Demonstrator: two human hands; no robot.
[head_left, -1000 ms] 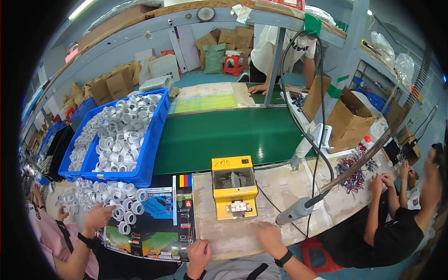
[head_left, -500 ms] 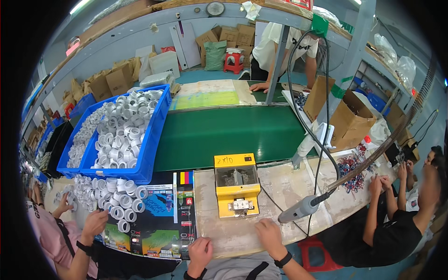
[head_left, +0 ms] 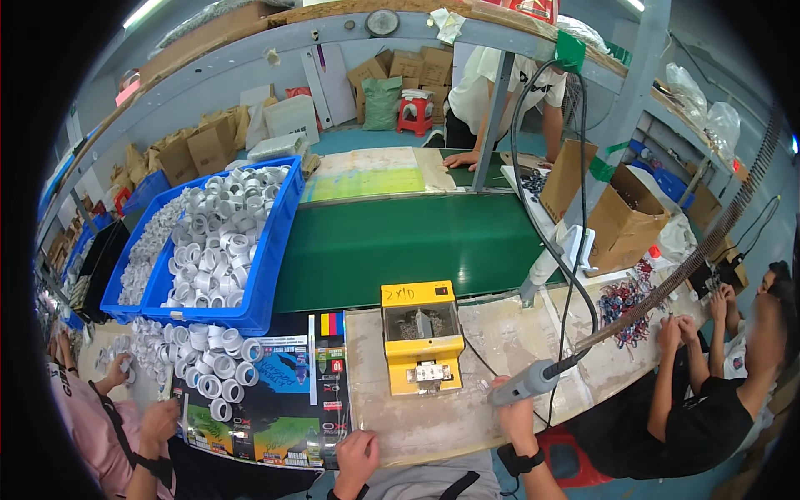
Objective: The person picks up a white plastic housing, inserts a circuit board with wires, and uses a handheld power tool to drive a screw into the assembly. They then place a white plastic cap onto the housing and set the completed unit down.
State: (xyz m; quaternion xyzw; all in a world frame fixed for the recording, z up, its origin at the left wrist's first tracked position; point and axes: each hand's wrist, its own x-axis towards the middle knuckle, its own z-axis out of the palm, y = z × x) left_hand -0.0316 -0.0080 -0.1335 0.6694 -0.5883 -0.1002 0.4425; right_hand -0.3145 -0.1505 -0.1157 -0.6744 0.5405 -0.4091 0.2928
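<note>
— Since the earlier frame, what's changed?
— Right hand has gone up to the grey hanging screwdriver, fingers wrapped round its grip. Before, it lay lower on the bench.
— Left hand?
— Same spot at bench edge; fingers curled, nothing pinched.
— Screwdriver?
— Tilted, tip toward yellow feeder box, just right of it, cable running up.
</note>
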